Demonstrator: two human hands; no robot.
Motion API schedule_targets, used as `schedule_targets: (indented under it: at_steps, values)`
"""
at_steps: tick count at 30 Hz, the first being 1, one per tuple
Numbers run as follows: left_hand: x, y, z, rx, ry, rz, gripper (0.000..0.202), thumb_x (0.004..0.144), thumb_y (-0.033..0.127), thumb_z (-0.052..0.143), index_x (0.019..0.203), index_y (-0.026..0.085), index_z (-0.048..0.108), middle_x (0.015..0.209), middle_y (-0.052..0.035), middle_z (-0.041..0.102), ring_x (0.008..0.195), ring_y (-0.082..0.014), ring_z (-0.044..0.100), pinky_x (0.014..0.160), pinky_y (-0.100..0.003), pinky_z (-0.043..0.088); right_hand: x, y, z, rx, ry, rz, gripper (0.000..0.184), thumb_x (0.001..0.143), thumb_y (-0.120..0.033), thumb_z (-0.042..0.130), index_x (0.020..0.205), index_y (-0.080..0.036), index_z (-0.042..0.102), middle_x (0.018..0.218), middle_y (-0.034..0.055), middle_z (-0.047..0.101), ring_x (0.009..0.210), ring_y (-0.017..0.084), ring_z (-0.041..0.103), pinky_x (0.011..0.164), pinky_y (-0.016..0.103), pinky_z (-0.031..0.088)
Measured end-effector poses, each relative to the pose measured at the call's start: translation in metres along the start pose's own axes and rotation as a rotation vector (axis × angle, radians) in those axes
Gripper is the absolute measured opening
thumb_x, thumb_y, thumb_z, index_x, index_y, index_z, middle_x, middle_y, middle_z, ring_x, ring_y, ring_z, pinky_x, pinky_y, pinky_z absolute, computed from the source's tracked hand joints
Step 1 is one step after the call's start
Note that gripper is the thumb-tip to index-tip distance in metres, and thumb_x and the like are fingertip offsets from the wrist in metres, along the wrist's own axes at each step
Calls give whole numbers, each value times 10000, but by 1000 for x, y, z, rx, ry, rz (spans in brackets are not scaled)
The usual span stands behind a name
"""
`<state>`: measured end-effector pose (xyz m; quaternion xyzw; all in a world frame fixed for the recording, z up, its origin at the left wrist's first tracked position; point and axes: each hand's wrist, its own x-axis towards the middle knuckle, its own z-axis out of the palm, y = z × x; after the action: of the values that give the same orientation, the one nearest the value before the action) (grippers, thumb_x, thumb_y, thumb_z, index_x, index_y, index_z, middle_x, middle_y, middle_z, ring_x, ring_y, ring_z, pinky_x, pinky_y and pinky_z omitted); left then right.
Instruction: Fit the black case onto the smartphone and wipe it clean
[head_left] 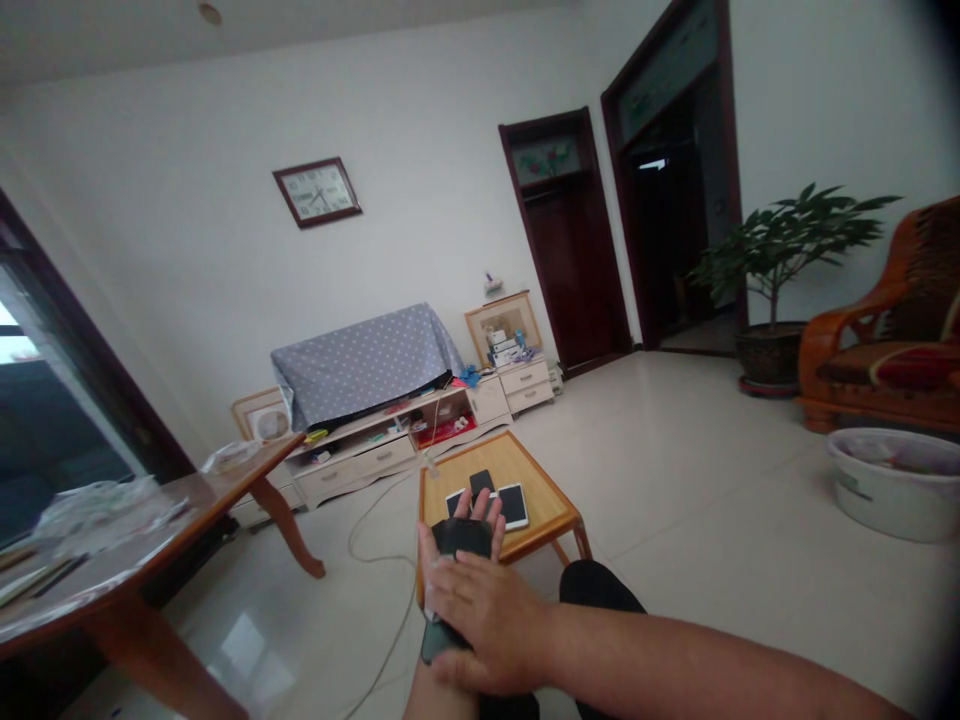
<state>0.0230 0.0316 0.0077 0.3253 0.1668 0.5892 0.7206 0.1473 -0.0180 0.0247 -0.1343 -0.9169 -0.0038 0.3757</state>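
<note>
Near bottom centre, the right hand point(487, 620) is clasped over the left wrist, fingers closed on a black strap point(459, 540). The strap apparently runs on across the palm of the left hand point(435, 568), which lies palm up, fingers loosely spread. Just beyond, a low wooden table point(551, 500) bears three phones point(513, 505). A cable point(367, 520) trails left across the floor.

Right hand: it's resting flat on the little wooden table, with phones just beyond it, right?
Not quite. The head view shows the right hand resting on the left hand, not on the wooden table; phones do lie just beyond it.
</note>
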Motion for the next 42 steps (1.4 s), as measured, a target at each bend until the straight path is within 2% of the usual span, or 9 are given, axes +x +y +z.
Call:
schedule_targets:
  at_steps: [2, 4, 8, 10, 15, 21, 30, 37, 42]
  values:
    - [1, -2, -7, -35, -17, 42, 716, 844, 800, 280, 1285, 385, 662, 1541, 25, 502, 1503, -247, 316, 1228, -396, 267, -12, -10, 13, 0, -20, -127, 620, 974, -618, 479, 1331, -120, 573, 1411, 148, 607, 1348, 264, 522, 1194, 408, 323]
    - [1, -8, -14, -67, -25, 33, 717, 868, 777, 292, 1255, 328, 696, 1514, -35, 535, 1484, -283, 352, 1230, -430, 265, -21, -12, 19, 9, -45, -165, 595, 988, -601, 466, 1327, -126, 579, 1404, 134, 617, 1338, 246, 534, 1190, 383, 330]
    - [2, -22, -20, -133, -29, 25, 719, 878, 762, 341, 1259, 267, 696, 1488, -80, 558, 1484, -283, 349, 1231, -420, 255, -17, 1, 10, 34, -94, 7, 600, 1006, -579, 435, 1372, -119, 557, 1435, 155, 588, 1383, 263, 490, 1196, 436, 319]
    - [3, -24, -20, -162, -32, 43, 712, 892, 745, 343, 1281, 253, 679, 1506, -88, 537, 1496, -279, 326, 1234, -419, 246, -14, 3, 6, 39, -115, 24, 636, 1006, -603, 418, 1389, -112, 550, 1463, 164, 561, 1409, 272, 461, 1206, 441, 302]
    - [-1, -13, -29, -210, -51, 95, 669, 939, 677, 336, 1228, 188, 689, 1551, -120, 475, 1512, -312, 276, 1241, -463, 210, -31, -14, 13, 80, -130, -94, 700, 995, -634, 435, 1442, -100, 509, 1515, 172, 504, 1440, 269, 424, 1226, 432, 277]
    - [-19, 5, -45, -254, -63, 163, 676, 956, 660, 313, 1198, 149, 684, 1580, -138, 428, 1525, -330, 220, 1241, -484, 180, -66, -15, 8, 96, -159, -12, 653, 1018, -557, 459, 1473, -90, 473, 1511, 194, 500, 1462, 286, 388, 1230, 477, 280]
    - [-21, 6, -36, -246, -87, 120, 672, 940, 706, 332, 1165, 200, 713, 1500, -136, 532, 1504, -292, 303, 1239, -481, 212, -30, -30, 24, 101, -142, -101, 673, 996, -588, 486, 1455, -97, 504, 1509, 175, 505, 1467, 283, 380, 1247, 477, 240]
    - [-42, 20, -45, -271, -80, 194, 653, 953, 666, 340, 1179, 171, 701, 1521, -118, 516, 1520, -317, 252, 1252, -471, 181, -45, -31, 13, 111, -200, -127, 659, 1011, -552, 476, 1468, -77, 494, 1467, 206, 536, 1434, 287, 436, 1217, 479, 313]
    - [-36, 17, -44, -287, -82, 169, 658, 946, 684, 351, 1165, 171, 700, 1497, -141, 538, 1511, -327, 274, 1242, -508, 193, -25, -39, 24, 127, -213, -149, 688, 1007, -576, 471, 1503, -100, 448, 1534, 172, 465, 1480, 272, 355, 1250, 465, 234]
